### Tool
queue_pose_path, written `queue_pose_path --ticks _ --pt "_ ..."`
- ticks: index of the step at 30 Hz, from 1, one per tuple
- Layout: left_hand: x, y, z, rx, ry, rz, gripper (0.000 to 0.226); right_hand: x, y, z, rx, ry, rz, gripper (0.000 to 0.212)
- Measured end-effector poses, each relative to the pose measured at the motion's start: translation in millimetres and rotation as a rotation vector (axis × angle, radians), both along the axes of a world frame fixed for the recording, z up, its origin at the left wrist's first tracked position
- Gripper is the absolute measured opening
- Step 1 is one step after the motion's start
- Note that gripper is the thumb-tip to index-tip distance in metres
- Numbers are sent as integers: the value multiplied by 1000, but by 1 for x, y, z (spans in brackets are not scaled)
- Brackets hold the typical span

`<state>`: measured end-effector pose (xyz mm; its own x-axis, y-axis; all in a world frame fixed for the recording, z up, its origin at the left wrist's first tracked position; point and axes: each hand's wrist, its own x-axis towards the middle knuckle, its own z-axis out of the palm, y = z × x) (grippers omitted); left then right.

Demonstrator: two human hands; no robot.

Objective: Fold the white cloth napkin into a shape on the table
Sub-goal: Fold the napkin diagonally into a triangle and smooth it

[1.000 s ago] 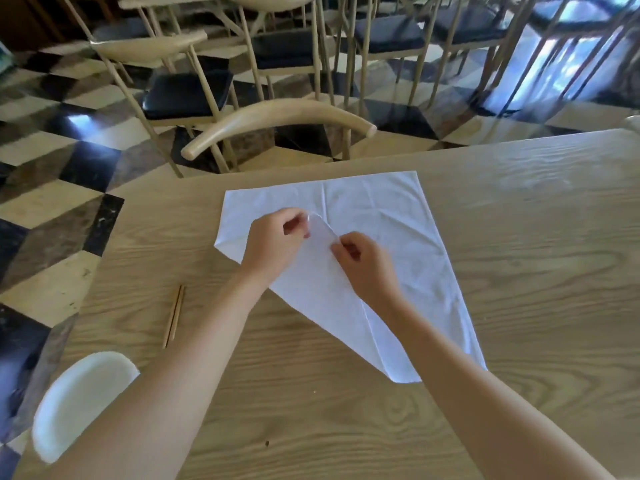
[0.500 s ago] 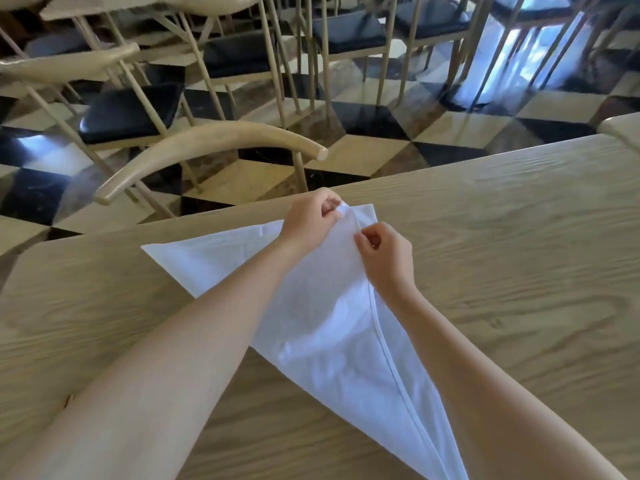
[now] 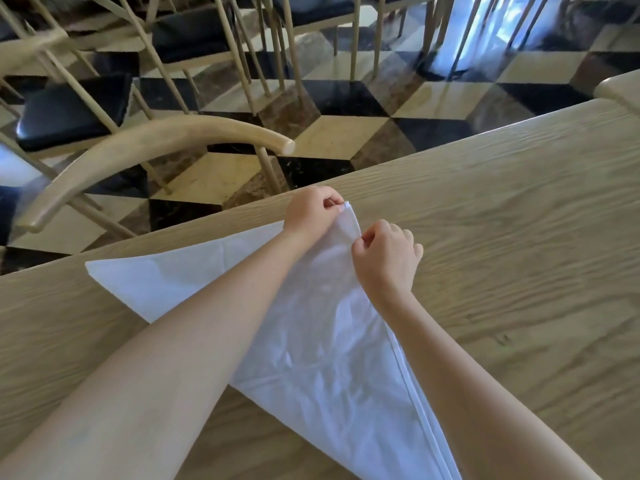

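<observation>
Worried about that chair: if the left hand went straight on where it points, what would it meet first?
Likely nothing: the left hand aims over the table's far edge; the chair's curved rail lies further left.

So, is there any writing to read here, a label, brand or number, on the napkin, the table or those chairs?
None can be read.
The napkin is plain white, with no tag or print in view.
The table shows only wood grain.
The chairs and the chequered floor bear no label, number or sign that shows.
</observation>
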<state>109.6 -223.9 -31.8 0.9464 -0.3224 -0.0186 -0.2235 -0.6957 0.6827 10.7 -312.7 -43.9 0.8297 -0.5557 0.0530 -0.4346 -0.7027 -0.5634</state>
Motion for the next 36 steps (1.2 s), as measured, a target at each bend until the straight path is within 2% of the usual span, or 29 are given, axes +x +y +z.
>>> queue_pose_path --ticks 9,11,13,16,18,21,26,29,33,36 --pt "8 0 -6 -44 2 -84 8 1 3 -3 -26 37 5 9" --pt "7 1 -8 -47 -19 -87 13 2 4 -3 -58 45 6 9" --pt "4 8 -9 -57 -34 -73 24 4 3 -3 -92 39 29 20" --pt "-3 35 -9 -22 -107 -84 29 11 3 -4 -209 -78 191 43" --pt "-7 61 -7 14 -153 -98 31 17 9 -4 -288 -132 382 47" --pt "-12 107 -5 82 -178 -85 33 23 23 -10 -302 32 632 56" --pt "-17 193 0 237 -129 6 27 22 30 -22 -291 116 581 59" --pt "-18 239 0 342 -143 135 22 22 32 -19 -288 161 571 59" --pt "-22 270 -2 414 -167 250 25 28 47 -6 -247 264 499 59" --pt "-26 280 -6 464 -219 277 29 24 75 -3 -291 238 471 59"
